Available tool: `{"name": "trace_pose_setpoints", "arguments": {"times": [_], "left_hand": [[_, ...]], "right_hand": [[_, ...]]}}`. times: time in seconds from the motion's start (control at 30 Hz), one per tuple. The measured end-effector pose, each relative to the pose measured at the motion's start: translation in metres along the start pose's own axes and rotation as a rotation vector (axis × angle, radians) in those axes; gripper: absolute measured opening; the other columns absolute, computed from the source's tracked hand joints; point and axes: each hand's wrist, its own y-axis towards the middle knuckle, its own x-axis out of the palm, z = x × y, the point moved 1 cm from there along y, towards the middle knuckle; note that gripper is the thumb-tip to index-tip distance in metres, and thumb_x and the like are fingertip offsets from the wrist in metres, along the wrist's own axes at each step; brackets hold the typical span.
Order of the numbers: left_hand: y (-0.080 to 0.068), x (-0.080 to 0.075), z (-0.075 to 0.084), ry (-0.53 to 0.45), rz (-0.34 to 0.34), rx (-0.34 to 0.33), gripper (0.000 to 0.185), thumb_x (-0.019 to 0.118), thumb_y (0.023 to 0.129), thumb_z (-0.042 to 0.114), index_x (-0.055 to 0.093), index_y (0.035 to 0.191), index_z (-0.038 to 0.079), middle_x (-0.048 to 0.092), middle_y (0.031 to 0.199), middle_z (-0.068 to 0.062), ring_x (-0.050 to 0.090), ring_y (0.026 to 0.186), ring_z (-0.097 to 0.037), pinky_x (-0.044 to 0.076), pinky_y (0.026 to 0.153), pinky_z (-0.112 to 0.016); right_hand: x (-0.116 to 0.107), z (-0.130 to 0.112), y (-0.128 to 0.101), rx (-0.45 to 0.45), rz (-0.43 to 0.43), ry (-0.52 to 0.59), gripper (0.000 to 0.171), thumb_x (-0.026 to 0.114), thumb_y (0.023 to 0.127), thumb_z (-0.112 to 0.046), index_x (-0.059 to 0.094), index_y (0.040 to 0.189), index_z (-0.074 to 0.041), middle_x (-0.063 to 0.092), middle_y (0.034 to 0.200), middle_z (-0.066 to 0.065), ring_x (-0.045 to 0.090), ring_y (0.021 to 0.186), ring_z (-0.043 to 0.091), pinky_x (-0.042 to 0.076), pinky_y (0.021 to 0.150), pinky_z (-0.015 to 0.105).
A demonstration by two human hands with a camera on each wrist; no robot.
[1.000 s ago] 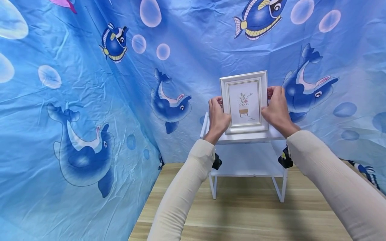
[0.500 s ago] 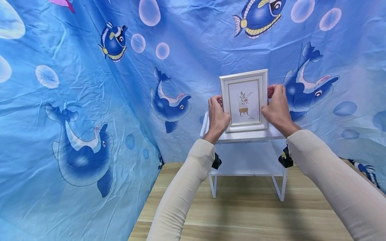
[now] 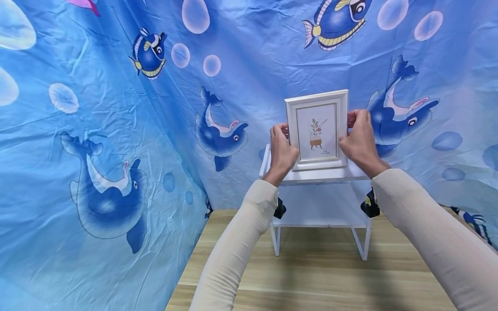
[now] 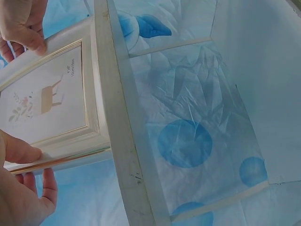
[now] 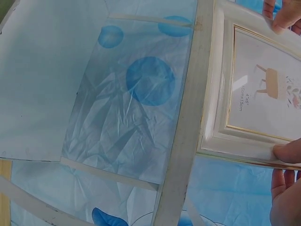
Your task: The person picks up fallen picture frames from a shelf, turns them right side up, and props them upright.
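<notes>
I am in a curtained-off indoor nook, home or studio I cannot tell, where creased blue cloth (image 3: pixel 249 56) printed with dolphins (image 3: pixel 109 190) hangs beyond my white table's (image 3: pixel 319 176) back edge, over wood-look flooring (image 3: pixel 327 276).

White picture frame (image 3: pixel 317 131), blue dolphin-print backdrop (image 3: pixel 253 56)

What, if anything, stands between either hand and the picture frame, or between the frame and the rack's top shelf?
Nothing visible. The left hand and right hand directly grip opposite sides of the picture frame. Nothing shows between its lower edge and the top shelf, though whether the two touch is unclear.
</notes>
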Motion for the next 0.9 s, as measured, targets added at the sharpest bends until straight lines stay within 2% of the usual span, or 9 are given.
{"name": "trace_pose_setpoints", "arguments": {"times": [0.53, 0.77, 0.9], "left_hand": [[-0.0017, -0.0092, 0.0013, -0.001, 0.041, 0.037, 0.052, 0.062, 0.082, -0.015, 0.045, 0.126, 0.005, 0.049, 0.117, -0.010, 0.053, 0.102, -0.018, 0.048, 0.086, -0.022], [-0.0049, -0.0078, 0.0001, 0.011, 0.028, 0.034, 0.052, 0.062, 0.082, -0.014, 0.044, 0.127, 0.005, 0.049, 0.117, -0.009, 0.053, 0.102, -0.017, 0.048, 0.086, -0.021], [-0.0057, -0.0062, 0.0008, 0.027, 0.026, 0.044, 0.053, 0.062, 0.082, -0.014, 0.045, 0.127, 0.005, 0.049, 0.118, -0.009, 0.054, 0.104, -0.018, 0.047, 0.087, -0.022]], "right_hand": [[0.0038, -0.0046, -0.0018, -0.043, 0.013, -0.014, 0.059, 0.057, 0.086, 0.013, 0.031, 0.138, 0.005, 0.040, 0.133, 0.027, 0.048, 0.118, 0.041, 0.045, 0.103, 0.054], [0.0033, -0.0032, -0.0059, -0.038, 0.020, -0.008, 0.059, 0.057, 0.085, 0.014, 0.031, 0.137, 0.006, 0.040, 0.131, 0.028, 0.048, 0.117, 0.043, 0.046, 0.102, 0.056], [0.0001, -0.0024, -0.0089, -0.037, 0.025, -0.015, 0.057, 0.058, 0.086, 0.010, 0.032, 0.137, 0.006, 0.041, 0.131, 0.028, 0.049, 0.116, 0.042, 0.047, 0.100, 0.056]]}}
